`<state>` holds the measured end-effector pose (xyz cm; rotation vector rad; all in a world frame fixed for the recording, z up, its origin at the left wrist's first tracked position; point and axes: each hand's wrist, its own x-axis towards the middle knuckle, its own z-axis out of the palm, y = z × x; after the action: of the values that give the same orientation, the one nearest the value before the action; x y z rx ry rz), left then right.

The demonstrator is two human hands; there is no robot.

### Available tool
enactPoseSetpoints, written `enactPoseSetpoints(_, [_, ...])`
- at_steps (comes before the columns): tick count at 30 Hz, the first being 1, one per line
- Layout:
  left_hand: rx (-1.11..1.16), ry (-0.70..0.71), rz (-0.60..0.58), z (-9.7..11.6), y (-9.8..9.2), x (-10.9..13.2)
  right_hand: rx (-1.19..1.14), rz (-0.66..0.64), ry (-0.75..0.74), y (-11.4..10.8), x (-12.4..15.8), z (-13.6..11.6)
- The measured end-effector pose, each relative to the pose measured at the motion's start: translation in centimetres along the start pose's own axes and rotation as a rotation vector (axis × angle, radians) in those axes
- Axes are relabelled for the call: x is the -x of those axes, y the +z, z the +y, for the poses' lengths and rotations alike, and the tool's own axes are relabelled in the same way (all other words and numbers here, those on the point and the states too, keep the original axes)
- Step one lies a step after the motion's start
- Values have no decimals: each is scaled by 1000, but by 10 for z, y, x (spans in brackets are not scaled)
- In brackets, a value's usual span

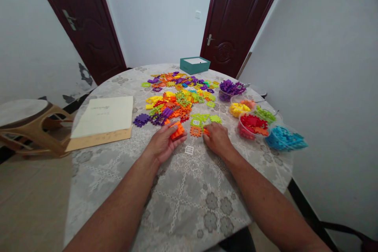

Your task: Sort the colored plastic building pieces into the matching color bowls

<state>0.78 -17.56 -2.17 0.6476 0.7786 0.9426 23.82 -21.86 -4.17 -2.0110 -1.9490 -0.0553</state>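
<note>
My left hand (165,141), palm turned up, grips a chunky orange plastic building piece (177,130) between thumb and fingers. To the right, my right hand (217,138) curls down at the table with its fingertips on a small orange piece (206,131), mostly hidden by the fingers. Between the hands lies a flat orange square piece (195,131) with notched edges and holes. Just beyond it are lime-green flat pieces (201,117). A large mixed heap of plastic pieces (180,102) in yellow, orange, green and purple spreads past my left hand.
Along the right side stand clear tubs of sorted pieces: purple (230,90), yellow (239,108), green (265,114), red (252,126) and blue (286,138). A teal box (195,65) sits at the back. Cream paper (103,114) lies at left, near a wooden stool (32,126).
</note>
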Motion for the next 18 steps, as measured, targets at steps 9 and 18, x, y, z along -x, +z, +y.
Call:
enactPoseSetpoints(9, [-76,11,-73,1,6,6,-937,85,55,3,9,-37])
enactPoseSetpoints(18, [-403,82,-42,-6,9,3,-1400,-232,267,16,7,-59])
